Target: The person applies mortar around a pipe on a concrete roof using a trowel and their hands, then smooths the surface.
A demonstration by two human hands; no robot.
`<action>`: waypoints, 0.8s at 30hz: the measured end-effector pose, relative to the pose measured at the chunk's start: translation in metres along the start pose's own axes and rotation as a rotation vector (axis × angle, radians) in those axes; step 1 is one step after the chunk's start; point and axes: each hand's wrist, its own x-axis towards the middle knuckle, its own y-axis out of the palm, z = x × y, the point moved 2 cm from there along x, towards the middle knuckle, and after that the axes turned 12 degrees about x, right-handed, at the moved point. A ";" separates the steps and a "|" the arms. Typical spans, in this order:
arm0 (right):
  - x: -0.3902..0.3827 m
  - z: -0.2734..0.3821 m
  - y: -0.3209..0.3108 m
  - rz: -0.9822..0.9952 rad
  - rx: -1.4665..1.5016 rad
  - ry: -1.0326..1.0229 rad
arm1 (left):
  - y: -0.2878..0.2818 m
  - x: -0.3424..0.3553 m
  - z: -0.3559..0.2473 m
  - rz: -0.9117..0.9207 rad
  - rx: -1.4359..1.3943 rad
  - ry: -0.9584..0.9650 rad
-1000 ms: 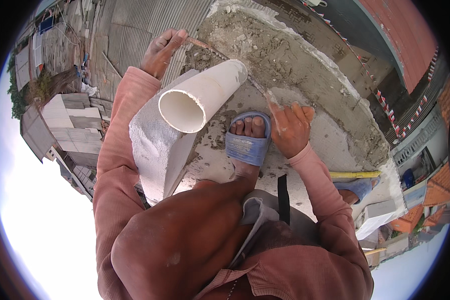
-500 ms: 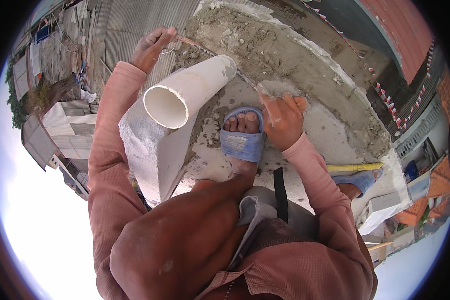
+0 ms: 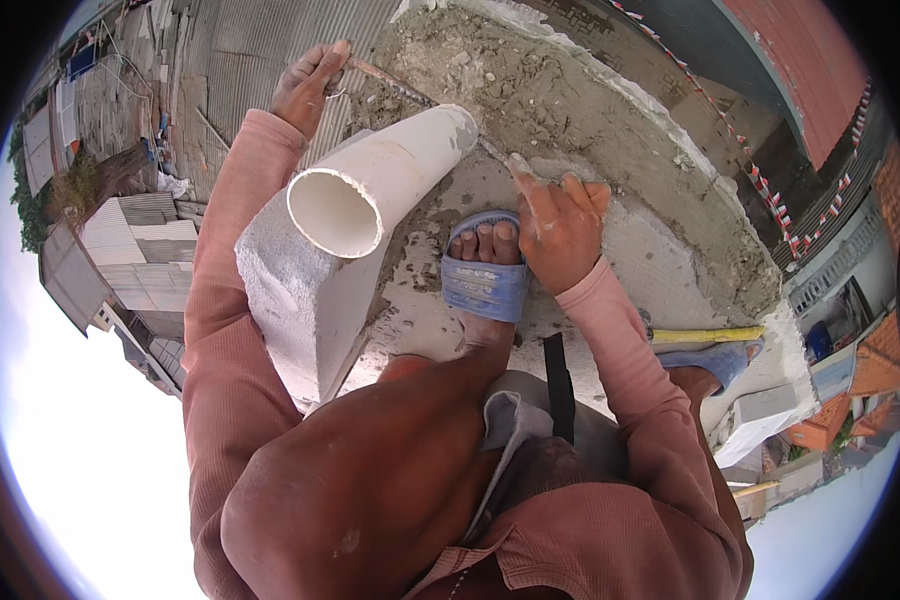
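Observation:
A white plastic pipe [image 3: 400,170] lies slantwise, its open end towards me, against a pale, rough-faced block [image 3: 305,300]. Behind its far end runs a thin, rusty-brown, rough strip [image 3: 390,85], which could be a rod or a blade. My left hand [image 3: 308,85], beyond the pipe to the left, pinches one end of that strip. Right of the pipe, my right hand [image 3: 562,225] has its forefinger against the other end, with the other fingers curled. The pipe hides the strip's middle.
Wet grey mortar [image 3: 530,90] covers the ledge top ahead, its outer edge dropping away. My sandalled foot [image 3: 485,265] stands between pipe and right hand. A yellow-handled tool [image 3: 710,334] lies by the other sandal [image 3: 720,360]. Corrugated roofs [image 3: 270,50] lie below, left.
Both hands have shifted slightly away from me, and the strip with them. The pipe has stayed almost in the same place.

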 end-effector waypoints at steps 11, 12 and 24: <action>-0.010 0.007 -0.017 0.175 0.353 0.545 | 0.005 -0.016 -0.029 0.136 0.167 -0.064; -0.009 0.006 -0.016 0.128 0.346 0.502 | 0.004 -0.014 -0.027 0.131 0.162 -0.058; 0.007 0.016 -0.007 0.208 0.064 0.419 | 0.005 -0.004 -0.025 0.024 0.068 0.001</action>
